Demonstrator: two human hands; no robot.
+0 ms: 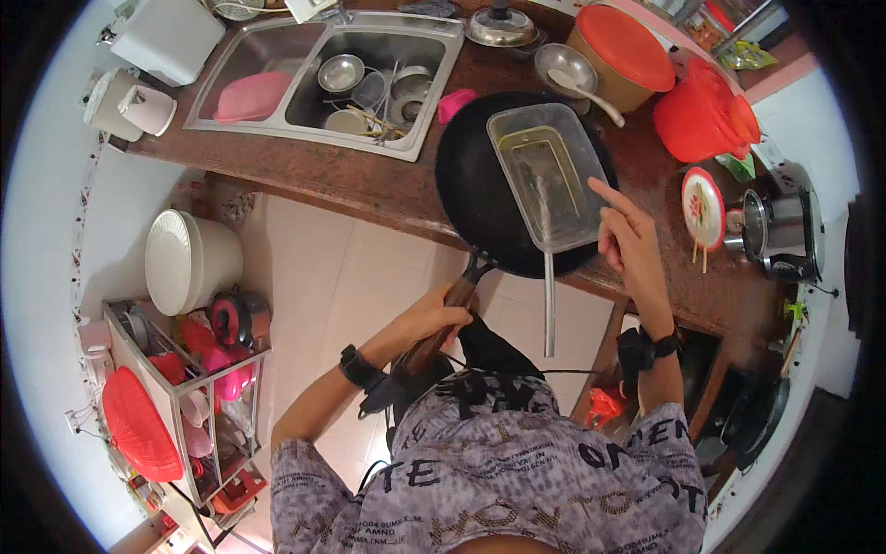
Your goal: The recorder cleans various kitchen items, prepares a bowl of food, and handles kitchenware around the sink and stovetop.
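My left hand is closed around the wooden handle of a black wok, whose pan rests over the counter's front edge. Over the right part of the wok is a clear plastic container with some yellowish liquid in it. A metal utensil stands in the container, its handle sticking out toward me. At the container's right edge is my right hand, index finger extended and the other fingers curled. Whether its thumb grips the rim is hidden.
A double sink with bowls and chopsticks lies at the upper left. Right of the wok are a metal bowl with a ladle, a red-lidded tub, a plate with chopsticks and a steel pot. A metal rack stands at left.
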